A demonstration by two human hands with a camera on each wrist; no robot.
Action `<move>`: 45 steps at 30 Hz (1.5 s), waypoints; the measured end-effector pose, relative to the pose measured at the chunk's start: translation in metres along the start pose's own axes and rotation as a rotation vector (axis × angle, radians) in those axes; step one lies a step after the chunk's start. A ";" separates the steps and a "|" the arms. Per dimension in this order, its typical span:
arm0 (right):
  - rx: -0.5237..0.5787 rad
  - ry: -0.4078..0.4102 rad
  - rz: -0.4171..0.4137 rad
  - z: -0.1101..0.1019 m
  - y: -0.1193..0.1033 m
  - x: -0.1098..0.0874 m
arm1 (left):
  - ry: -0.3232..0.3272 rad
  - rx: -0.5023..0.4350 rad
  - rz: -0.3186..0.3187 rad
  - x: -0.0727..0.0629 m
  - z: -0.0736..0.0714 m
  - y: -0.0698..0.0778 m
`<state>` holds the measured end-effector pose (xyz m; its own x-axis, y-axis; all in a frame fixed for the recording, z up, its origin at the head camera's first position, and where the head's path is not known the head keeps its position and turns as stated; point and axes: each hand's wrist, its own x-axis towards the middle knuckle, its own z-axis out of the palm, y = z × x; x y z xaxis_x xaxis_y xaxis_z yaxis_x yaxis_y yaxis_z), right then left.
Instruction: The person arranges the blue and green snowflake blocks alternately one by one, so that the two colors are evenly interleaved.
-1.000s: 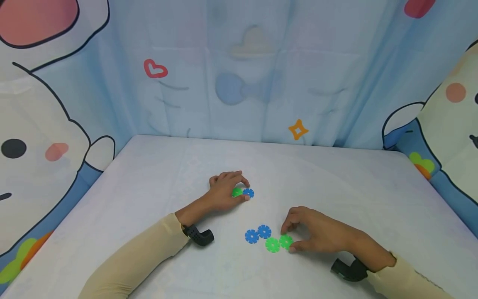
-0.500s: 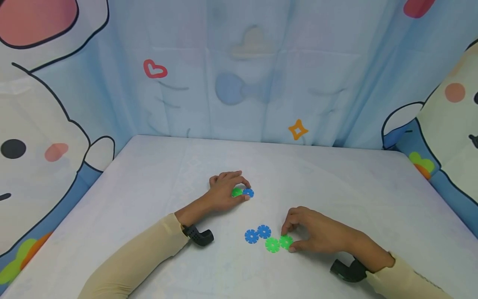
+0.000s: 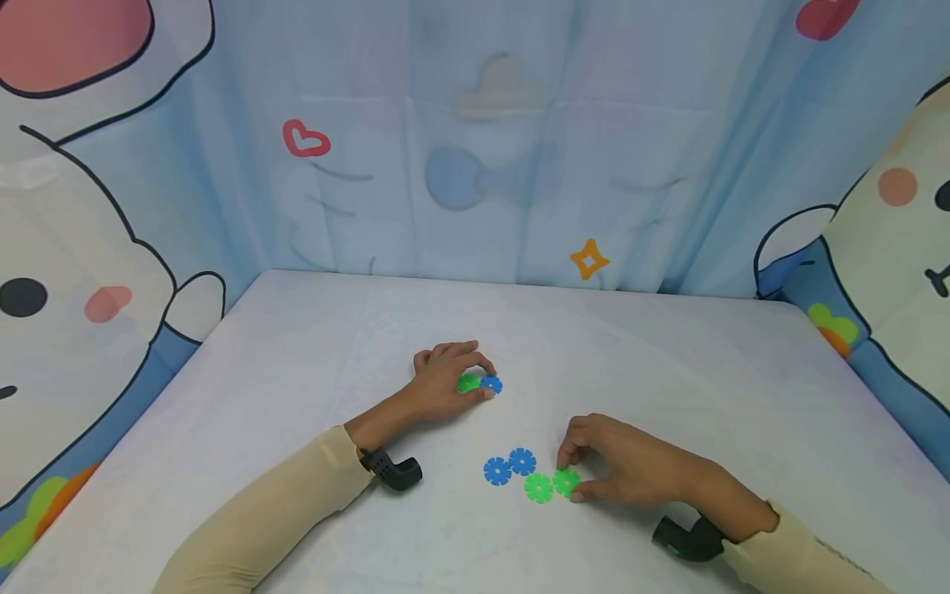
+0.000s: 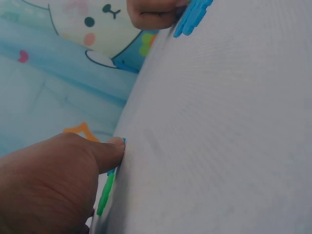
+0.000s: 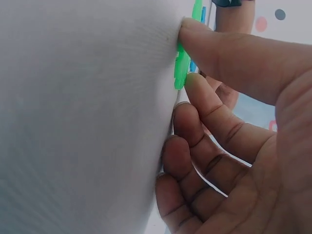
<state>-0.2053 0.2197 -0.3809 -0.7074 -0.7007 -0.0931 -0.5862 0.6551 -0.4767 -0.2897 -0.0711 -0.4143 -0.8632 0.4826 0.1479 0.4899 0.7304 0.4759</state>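
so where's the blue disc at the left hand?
In the head view, the blue disc is below centre, between thumb and forefinger of the left hand, immediately right of a green disc.

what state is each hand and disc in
Left hand, pinching far blue disc
Right hand, pinching near right green disc
Far blue disc, held
Far green disc, beside far blue disc, partly hidden by left hand
Near right green disc, held
Near left green disc, lying unheld
Near left blue disc, lying unheld
Near right blue disc, lying unheld
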 end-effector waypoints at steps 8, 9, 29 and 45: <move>0.028 0.005 -0.038 0.002 -0.001 -0.001 | 0.001 -0.006 0.007 -0.001 -0.001 0.000; 0.030 0.005 -0.042 0.002 -0.001 -0.001 | 0.001 -0.005 0.007 -0.001 -0.001 0.000; 0.021 -0.001 -0.021 0.003 0.000 0.000 | 0.014 -0.007 0.005 0.000 0.001 0.000; 0.074 -0.003 -0.050 0.003 0.004 -0.001 | 0.010 0.003 0.012 0.000 0.001 -0.001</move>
<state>-0.2055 0.2217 -0.3854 -0.6765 -0.7331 -0.0703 -0.5901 0.5967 -0.5438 -0.2902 -0.0717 -0.4157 -0.8583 0.4866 0.1628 0.5009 0.7257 0.4717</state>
